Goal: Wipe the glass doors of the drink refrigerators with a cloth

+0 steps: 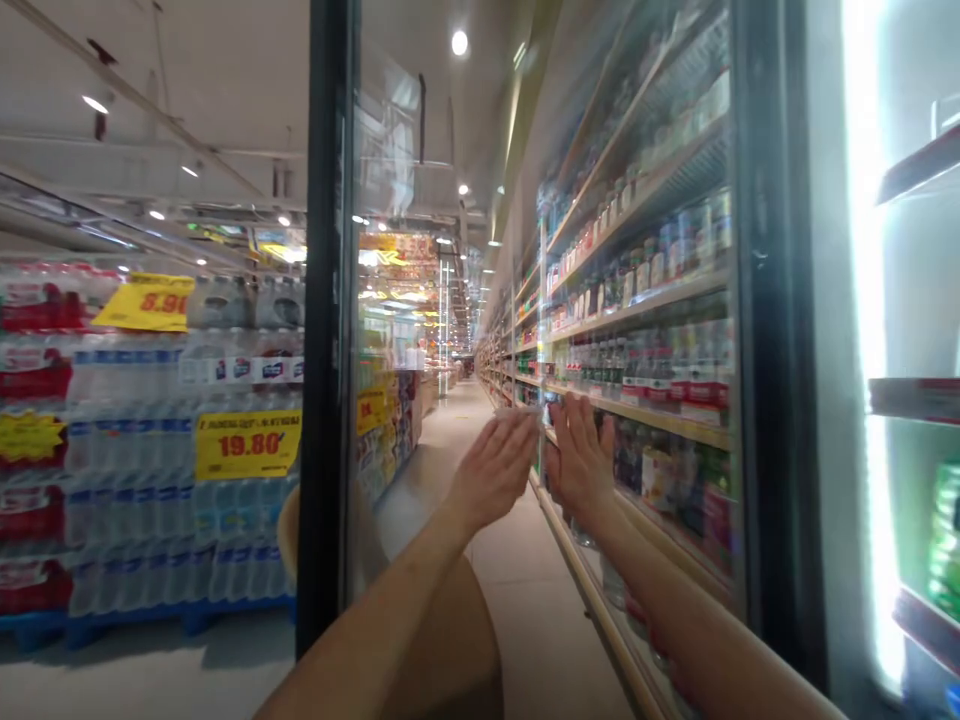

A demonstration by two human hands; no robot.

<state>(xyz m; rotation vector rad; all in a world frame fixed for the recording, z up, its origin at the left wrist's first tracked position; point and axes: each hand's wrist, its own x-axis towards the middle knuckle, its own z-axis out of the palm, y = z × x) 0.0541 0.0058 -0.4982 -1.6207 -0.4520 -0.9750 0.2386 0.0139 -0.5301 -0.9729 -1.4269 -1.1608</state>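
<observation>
My left hand [499, 465] is raised in the middle of the view, its fingers stretched out side by side against or just before a glass door [420, 130]. A thin whitish patch shows at its fingertips; I cannot make out what it is. To its right my right hand [585, 460] is up at the same height, palm toward the glass, fingers a little apart. The door has a dark frame [325, 300] on its left and stands out into the aisle. Shelves of bottles, blurred, show in the glass behind my right hand.
On the left, stacked packs of bottled water [127, 470] sit on a blue pallet [150, 622], with yellow price signs [247, 443]. A lit cooler shelf [919, 395] is at the far right. A brown rounded shape [450, 640] shows below my left forearm.
</observation>
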